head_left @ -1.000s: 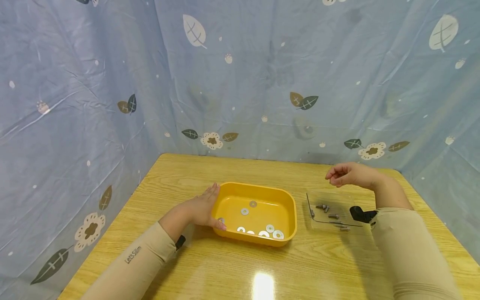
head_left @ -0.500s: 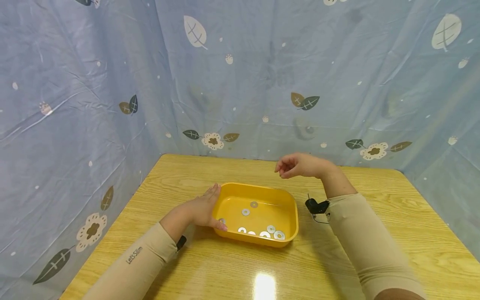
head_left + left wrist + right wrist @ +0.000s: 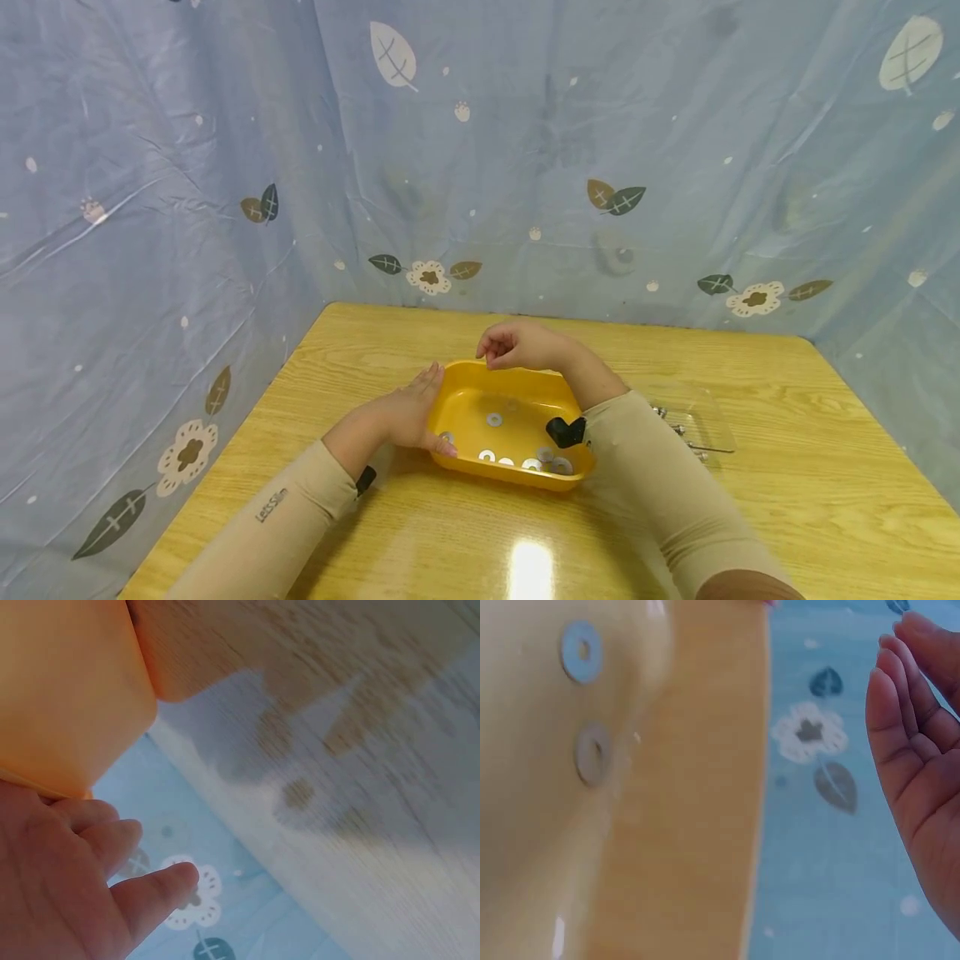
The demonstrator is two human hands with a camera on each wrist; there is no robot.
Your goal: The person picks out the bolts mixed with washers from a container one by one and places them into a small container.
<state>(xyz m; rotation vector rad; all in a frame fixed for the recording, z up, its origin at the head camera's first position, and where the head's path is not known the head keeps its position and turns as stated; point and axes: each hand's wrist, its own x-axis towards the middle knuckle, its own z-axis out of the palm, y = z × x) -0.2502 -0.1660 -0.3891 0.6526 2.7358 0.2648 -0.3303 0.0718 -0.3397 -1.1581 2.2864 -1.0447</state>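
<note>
A yellow plastic tray point(image 3: 467, 407) stands mid-table with several flat metal washers point(image 3: 493, 419) scattered on its floor. My left hand point(image 3: 405, 418) grips the tray's left end, thumb over the front corner of the rim. In the left wrist view its fingers point(image 3: 161, 892) lie by the outer wall. Above the tray's far rim hovers my right hand point(image 3: 517, 345), fingers loosely curled towards the thumb. In the right wrist view nothing shows between those fingertips point(image 3: 885, 697). Two washers point(image 3: 592, 754) lie inside the tray there.
Right of the yellow tray is a shallow clear tray point(image 3: 722, 414), partly hidden by my right sleeve. It holds screws point(image 3: 678, 430) and a thin bent metal rod point(image 3: 716, 450). A patterned blue curtain point(image 3: 525, 167) surrounds the wooden table point(image 3: 795, 467).
My right hand has moved left from above the clear tray to over the yellow tray's far rim. The left hand and yellow tray have stayed in place.
</note>
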